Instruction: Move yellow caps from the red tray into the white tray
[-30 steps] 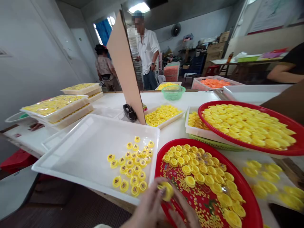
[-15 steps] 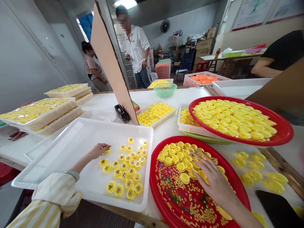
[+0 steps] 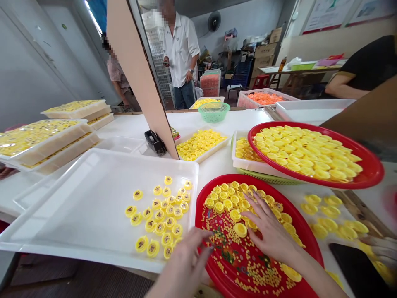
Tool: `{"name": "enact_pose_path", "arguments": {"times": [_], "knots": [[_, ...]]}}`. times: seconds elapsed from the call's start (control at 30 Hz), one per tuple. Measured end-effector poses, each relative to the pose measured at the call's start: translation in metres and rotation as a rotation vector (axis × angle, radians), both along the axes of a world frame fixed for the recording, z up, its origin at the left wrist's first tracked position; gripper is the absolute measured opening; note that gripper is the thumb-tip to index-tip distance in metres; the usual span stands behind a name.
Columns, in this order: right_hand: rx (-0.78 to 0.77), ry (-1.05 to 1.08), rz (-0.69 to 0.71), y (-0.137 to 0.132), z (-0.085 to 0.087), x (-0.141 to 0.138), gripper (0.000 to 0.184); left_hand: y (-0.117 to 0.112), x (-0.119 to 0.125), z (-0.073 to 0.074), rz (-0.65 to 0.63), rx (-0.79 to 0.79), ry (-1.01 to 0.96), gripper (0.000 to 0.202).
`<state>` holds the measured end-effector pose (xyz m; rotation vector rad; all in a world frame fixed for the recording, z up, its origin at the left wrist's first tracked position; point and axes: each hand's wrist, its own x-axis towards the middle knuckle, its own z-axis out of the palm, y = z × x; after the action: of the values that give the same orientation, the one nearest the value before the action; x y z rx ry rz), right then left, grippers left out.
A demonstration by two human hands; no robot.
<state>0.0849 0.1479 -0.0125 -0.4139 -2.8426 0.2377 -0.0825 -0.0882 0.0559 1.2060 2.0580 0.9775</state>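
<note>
My left hand (image 3: 192, 258) hovers over the near rim of the round red tray (image 3: 201, 196), thumb and index finger apart, with nothing between them; it is slightly blurred. My right hand (image 3: 271, 231) lies with fingers spread over the small round yellow plastic pieces (image 3: 228, 203) in that tray, touching some of them. Tiny yellow beads (image 3: 262, 279) are scattered on the tray's flowered bottom. To the left, a shallow white tray (image 3: 93, 198) holds several yellow pieces with a printed picture (image 3: 160, 228), spread face up in its right half.
Another red tray (image 3: 376, 176) of yellow pieces rests on a white bin (image 3: 237, 155). A cardboard divider (image 3: 139, 78) stands beside a black tape dispenser (image 3: 155, 142). Filled trays (image 3: 46, 140) are stacked left. A black phone (image 3: 356, 265) and another person's hand (image 3: 383, 250) are at right.
My left hand has left a yellow piece in the white tray and moved right, to the red tray's edge. My right hand stays over the yellow pieces. Another hand has appeared at far right.
</note>
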Motion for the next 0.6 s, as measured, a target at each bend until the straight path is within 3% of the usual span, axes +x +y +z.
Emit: {"name": "enact_pose_path", "arguments": {"times": [0.1,0.23,0.43,0.6], "knots": [[0.027,-0.017,0.013,-0.009,-0.003,0.008,0.032,0.031,0.036,-0.030,-0.016,0.016,0.010,0.033],[0.081,0.027,-0.020,-0.019,-0.015,0.008,0.023,0.072,0.036,-0.057,0.013,-0.081,0.148,0.037],[0.073,0.031,-0.011,-0.036,-0.021,0.021,0.012,0.111,0.041,-0.066,-0.002,-0.174,0.278,0.043],[0.034,0.051,-0.028,-0.045,-0.018,0.039,0.012,0.124,0.043,-0.070,0.004,-0.211,0.313,0.036]]}}
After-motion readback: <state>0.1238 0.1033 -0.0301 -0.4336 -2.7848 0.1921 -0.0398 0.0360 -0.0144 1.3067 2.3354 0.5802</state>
